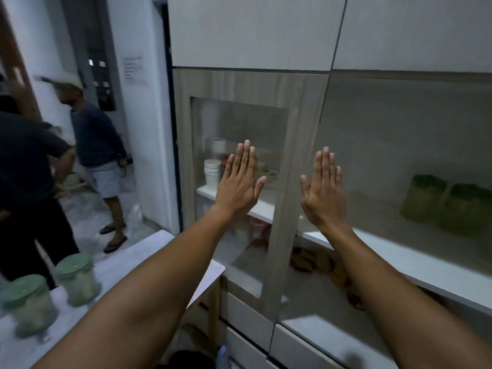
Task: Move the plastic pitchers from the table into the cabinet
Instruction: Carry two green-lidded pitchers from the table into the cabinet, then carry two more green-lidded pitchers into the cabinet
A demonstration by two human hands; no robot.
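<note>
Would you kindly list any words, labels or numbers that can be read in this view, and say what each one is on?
Paper notice on the white wall left of the cabinet: several lines of print, too small and blurred to read.
Two green-lidded pitchers on the table: no label can be made out.
Paper cups behind the glass door: no print visible.
Nothing else carries text.

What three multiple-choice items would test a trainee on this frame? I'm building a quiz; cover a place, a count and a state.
1. Where do the green-lidded pitchers stand?
A. On the table
B. Inside the cabinet
C. On the floor

2. How many pitchers are on the table?
A. One
B. Two
C. Four

3. What are the hands doing?
A. Gripping a pitcher
B. Pulling a drawer
C. Held open and empty

Answers: 1 A, they stand at lower left; 2 B, two green lids show; 3 C, left hand and right hand are flat before the cabinet.
</note>
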